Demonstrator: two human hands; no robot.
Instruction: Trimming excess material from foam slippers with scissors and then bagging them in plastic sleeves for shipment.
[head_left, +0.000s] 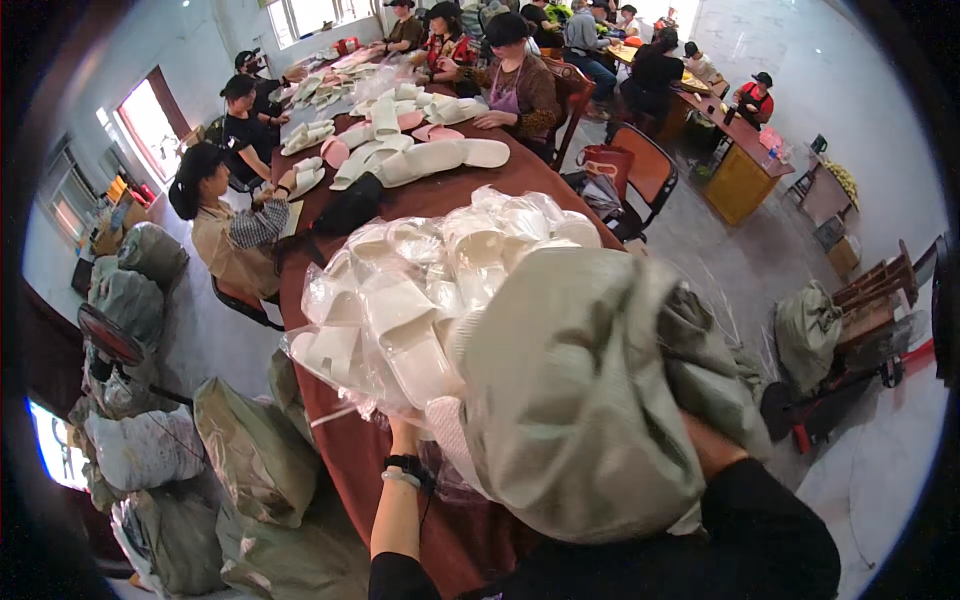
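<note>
A large grey-green woven sack (pixel 570 400) bulges up close in front of me, on the near end of the table. My right hand (pixel 708 442) reaches in behind its folds on the right side, with the fingers hidden. Against the sack's left side lies a heap of white slippers (pixel 412 335), many wrapped in clear plastic bags (pixel 325 300). My left hand (pixel 406 434) goes in under the near edge of this heap, beside the sack. Its fingers are covered by slippers and plastic, so its grip does not show. A dark band circles the left wrist.
The long table has a red-brown cover (pixel 345 455). Loose white and pink slippers (pixel 400 160) and a black bundle (pixel 348 205) lie farther along it. Several people sit around it. Full sacks (pixel 250 450) stand at left, one sack (pixel 808 335) at right. An orange-backed chair (pixel 640 165) stands right of the table.
</note>
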